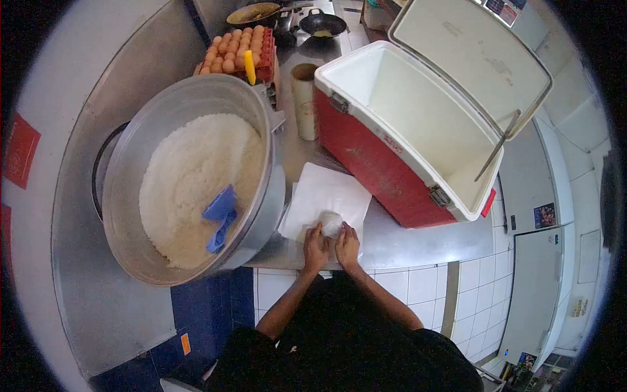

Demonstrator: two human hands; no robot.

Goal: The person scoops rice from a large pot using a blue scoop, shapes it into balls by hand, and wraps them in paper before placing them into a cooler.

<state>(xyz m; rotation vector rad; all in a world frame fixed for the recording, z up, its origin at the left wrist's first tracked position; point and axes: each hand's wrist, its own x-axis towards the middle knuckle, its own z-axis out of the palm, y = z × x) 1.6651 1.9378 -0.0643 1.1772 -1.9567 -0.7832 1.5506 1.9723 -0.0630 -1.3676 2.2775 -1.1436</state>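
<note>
A small rounded white bundle (331, 223), perhaps rice in clear plastic, sits on a stack of white paper sheets (330, 189). My left hand (317, 248) closes its fingertips on the bundle's near left side. On the near right side, my right hand (348, 245) has its fingers pressed against it too. Left of the hands stands a large metal pot (186, 91) holding white rice (189, 163). A blue scoop (221, 212) lies on the rice, partly sunk in it.
A red and white cooler box (379, 170) stands open at right, a metal rod (496, 147) leaning in it. Behind are a tall cylindrical container (305, 104), egg trays (235, 51), a yellow handle (250, 67) and a black wok (322, 26). The metal counter (431, 245) ends before my body.
</note>
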